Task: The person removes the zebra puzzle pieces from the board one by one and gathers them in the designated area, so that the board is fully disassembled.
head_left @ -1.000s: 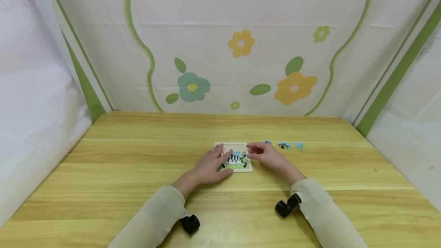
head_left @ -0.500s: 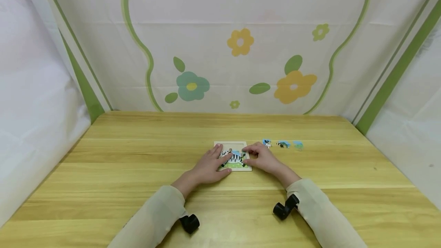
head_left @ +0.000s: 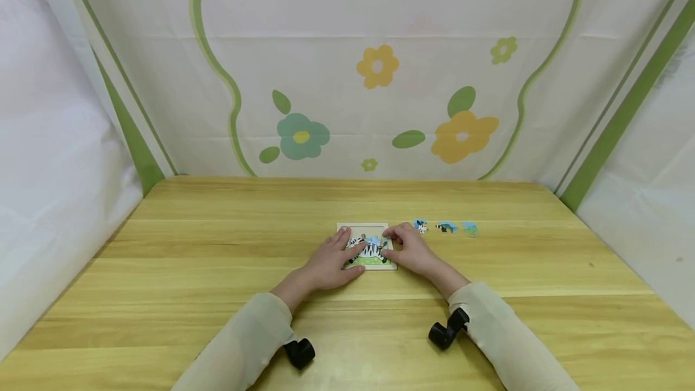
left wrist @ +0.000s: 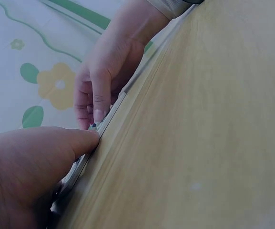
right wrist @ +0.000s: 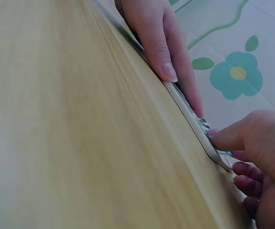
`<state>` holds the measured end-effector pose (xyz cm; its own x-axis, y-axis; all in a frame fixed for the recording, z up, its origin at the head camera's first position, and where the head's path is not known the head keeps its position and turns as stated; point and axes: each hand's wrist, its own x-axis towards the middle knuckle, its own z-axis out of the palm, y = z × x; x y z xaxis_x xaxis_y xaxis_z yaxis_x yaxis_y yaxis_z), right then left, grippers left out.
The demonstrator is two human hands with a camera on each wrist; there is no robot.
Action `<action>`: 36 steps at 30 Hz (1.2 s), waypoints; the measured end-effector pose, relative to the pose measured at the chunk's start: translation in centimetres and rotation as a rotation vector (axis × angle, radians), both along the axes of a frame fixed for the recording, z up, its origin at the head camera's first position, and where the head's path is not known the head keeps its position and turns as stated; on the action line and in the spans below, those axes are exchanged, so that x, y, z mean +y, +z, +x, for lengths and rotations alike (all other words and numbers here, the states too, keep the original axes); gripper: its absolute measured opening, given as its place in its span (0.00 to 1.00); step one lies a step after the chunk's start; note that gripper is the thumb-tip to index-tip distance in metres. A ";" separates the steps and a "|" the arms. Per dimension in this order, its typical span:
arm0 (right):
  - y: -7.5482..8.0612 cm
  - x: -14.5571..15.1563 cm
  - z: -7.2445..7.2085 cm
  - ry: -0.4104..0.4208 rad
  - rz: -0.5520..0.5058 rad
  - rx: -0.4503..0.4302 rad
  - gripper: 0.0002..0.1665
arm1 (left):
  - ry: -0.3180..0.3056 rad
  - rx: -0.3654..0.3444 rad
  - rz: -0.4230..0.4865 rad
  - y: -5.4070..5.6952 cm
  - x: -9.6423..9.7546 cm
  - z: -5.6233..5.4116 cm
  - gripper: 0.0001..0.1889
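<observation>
A small pale wooden tray puzzle (head_left: 355,224) lies on the table, with a zebra's striped body (head_left: 371,250) and green grass showing inside its frame. Across its left side rests my left hand (head_left: 327,264), fingers spread and fairly straight, covering part of the picture. My right hand (head_left: 417,252) is at the tray's right edge, thumb and forefinger curled onto a puzzle piece (right wrist: 227,153). Only a bluish edge of that piece shows in the right wrist view. In the left wrist view the right hand's thumb (left wrist: 100,95) points down at the tray.
Three loose puzzle pieces lie in a row to the right, behind my right hand: a zebra head (head_left: 420,225), a dark and blue piece (head_left: 446,227) and a blue-green piece (head_left: 469,228). A flowered cloth (head_left: 326,77) hangs behind the wooden table (head_left: 244,210).
My right hand has moved slightly left onto the tray's right side, uncovering the zebra-head piece behind it. The left hand stays in place.
</observation>
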<state>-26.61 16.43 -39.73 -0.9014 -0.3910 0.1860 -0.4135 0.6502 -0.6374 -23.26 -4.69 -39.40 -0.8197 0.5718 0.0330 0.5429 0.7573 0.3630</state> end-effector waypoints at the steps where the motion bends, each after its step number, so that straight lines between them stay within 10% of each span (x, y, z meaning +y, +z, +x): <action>1: -0.1 0.0 0.0 0.006 -0.016 -0.001 0.18 | 0.001 0.000 0.003 0.0 0.0 0.0 0.28; 36: 0.3 1.1 -1.1 -0.027 -0.253 -0.189 0.18 | -0.005 0.017 0.014 -0.4 0.1 -0.2 0.28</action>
